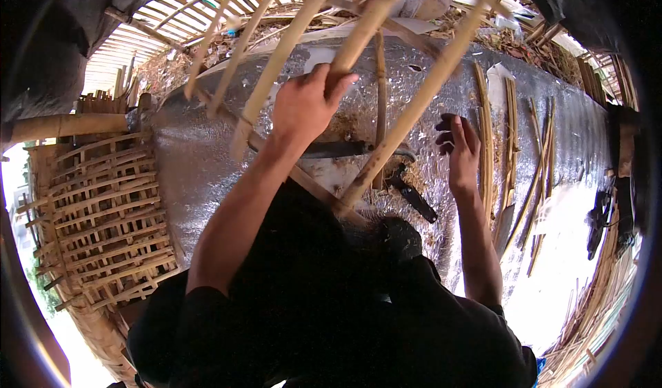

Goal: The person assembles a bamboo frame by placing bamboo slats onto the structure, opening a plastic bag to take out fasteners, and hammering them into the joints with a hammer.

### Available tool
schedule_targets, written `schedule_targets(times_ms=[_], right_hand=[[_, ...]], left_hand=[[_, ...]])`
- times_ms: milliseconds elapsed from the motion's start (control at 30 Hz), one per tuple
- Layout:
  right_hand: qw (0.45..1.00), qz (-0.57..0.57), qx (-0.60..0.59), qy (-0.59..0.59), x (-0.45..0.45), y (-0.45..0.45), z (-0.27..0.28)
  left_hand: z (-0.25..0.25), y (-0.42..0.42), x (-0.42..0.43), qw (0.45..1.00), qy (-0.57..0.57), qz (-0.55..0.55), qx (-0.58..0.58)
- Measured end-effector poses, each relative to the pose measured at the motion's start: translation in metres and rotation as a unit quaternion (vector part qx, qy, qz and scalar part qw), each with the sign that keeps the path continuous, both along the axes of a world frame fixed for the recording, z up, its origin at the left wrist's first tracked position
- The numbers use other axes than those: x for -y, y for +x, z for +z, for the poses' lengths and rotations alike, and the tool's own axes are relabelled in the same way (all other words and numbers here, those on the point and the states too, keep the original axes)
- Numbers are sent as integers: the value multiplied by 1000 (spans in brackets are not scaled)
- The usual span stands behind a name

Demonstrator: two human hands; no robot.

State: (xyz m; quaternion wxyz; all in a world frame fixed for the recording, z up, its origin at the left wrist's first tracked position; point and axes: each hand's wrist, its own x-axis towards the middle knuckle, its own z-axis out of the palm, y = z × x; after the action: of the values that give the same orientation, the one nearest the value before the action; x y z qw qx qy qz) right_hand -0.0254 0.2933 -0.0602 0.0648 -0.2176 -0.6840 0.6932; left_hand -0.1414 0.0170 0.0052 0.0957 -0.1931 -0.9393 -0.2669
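A bamboo frame of several long poles, with crosspieces, leans up in front of me. My left hand (305,105) is wrapped round one thick pole (365,31) of it. Right of the frame, my right hand (460,143) hovers with its fingers apart and nothing in them. Between the two hands slants another pole (420,105), whose lower end is near my lap. Behind the frame, a dark long tool (331,149) lies on the grey sheet (200,140). A black object (417,198) rests beside wood shavings, near my knees.
Split bamboo strips (510,133) lie on the sheet at the right. A woven bamboo panel (103,216) stands at the left. Slatted bamboo fencing (172,23) runs along the back. A black item (598,224) is at the far right.
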Motion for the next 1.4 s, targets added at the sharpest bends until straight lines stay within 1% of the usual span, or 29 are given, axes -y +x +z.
schedule_targets(times_ms=[67, 100, 133, 167, 200, 233, 267, 300, 333, 367, 433, 467, 500, 567, 633, 667, 733, 767, 867, 900, 967, 1000, 1067, 1167, 1267, 1367, 1400], right_hand=[[993, 11, -25, 114, -6, 9, -7], [980, 39, -58, 187, -6, 15, -23], [959, 66, -91, 260, -3, 22, -39], [953, 115, -10, 281, 1, 25, -43], [877, 141, -153, 432, 4, 31, -72], [839, 127, -216, 484, 14, 38, -82], [793, 112, -277, 531, 29, 45, -86], [784, 125, -282, 539, 43, 51, -90], [776, 170, -266, 546, 55, 56, -85], [766, 216, -250, 551, 68, 61, -80], [806, 213, -148, 532, 94, 79, -39], [823, 210, -93, 520, 100, 89, -29], [833, 261, -125, 472, 98, 99, -32], [840, 357, -174, 369, 91, 117, -42], [837, 387, -179, 344, 90, 124, -30], [833, 400, -187, 332, 89, 121, -22], [840, 360, -183, 362, 85, 111, -7], [843, 339, -181, 375, 83, 105, -4], [822, 259, -160, 482, 78, 80, -9], [826, 268, -126, 479, 73, 72, -3], [813, 272, -109, 504, 68, 62, -5], [806, 273, -101, 516, 64, 58, -7], [812, 302, -105, 488, 59, 56, -31], [824, 336, -101, 446, 55, 55, -45], [825, 336, -95, 444, 55, 56, -42], [815, 325, -108, 467, 56, 58, -40], [813, 327, -111, 468, 56, 58, -42]], left_hand=[[1, -3, -8, 999, -4, -41, -24], [0, -8, -14, 997, -4, -60, -40], [-1, -11, -21, 998, -31, -41, -33], [-3, -15, -28, 998, -60, -22, -27], [-5, -20, -35, 996, -90, -4, -22], [-14, -25, -41, 986, -165, -2, 35], [-22, -26, -48, 989, -144, -32, 19], [-31, -25, -56, 990, -124, -62, 4], [-40, -23, -63, 990, -105, -91, -11], [-50, -20, -69, 989, -102, -100, 31], [-70, -15, -78, 983, -94, -112, 113], [-79, -7, -79, 988, -96, -111, 42], [-96, -5, -80, 989, -91, -110, 32], [-111, 0, -85, 991, -76, -109, 5], [-114, 5, -81, 993, -60, -101, -31], [-121, 3, -79, 989, -36, -121, -77], [-126, -2, -77, 972, 9, -160, -172], [-130, 7, -73, 988, -35, -146, -31], [-141, 11, -71, 988, 70, -140, 7], [-132, 13, -70, 989, 20, -133, 57], [-107, 16, -71, 978, -80, -118, 154], [-120, 14, -69, 988, -78, -116, 62], [-162, 14, -62, 984, -70, -108, -120], [-169, 10, -57, 990, -64, -120, -28], [-154, 11, -58, 992, -55, -115, 9], [-154, 6, -57, 990, -9, -133, 41], [-153, 6, -57, 990, 1, -135, 34]])
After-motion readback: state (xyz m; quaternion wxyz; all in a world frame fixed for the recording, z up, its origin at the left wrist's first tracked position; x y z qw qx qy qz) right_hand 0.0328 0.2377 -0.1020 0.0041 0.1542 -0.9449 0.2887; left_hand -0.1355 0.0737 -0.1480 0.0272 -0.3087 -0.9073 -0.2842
